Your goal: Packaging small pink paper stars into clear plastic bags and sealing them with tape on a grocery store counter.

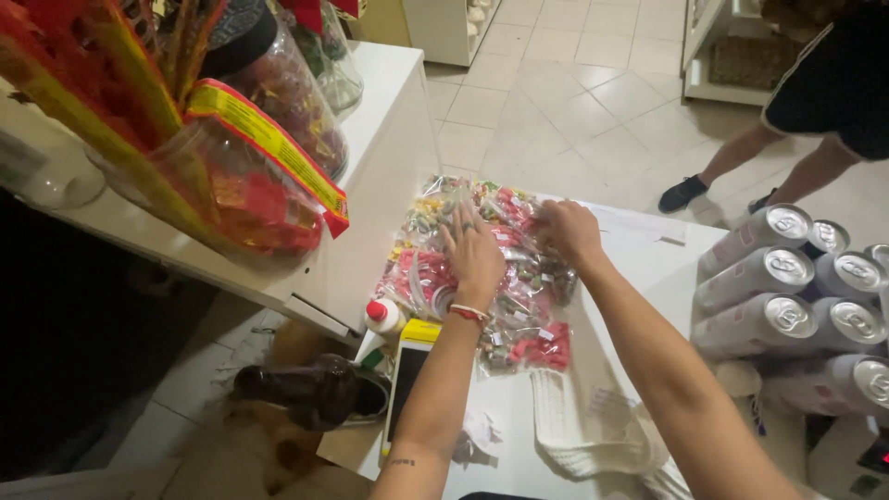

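Palm down, left hand spread flat on heap of small clear candy bags; right hand curled, pinching a bag at heap's far edge. Beside heap: phone, red-capped white bottle, stacked silver cans, white knitted cloth. Beyond heap, another person's sneakers on tiled floor.

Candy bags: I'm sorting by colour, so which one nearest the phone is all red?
The red bag at the pile's near right corner; its neighbours hold mixed colours.
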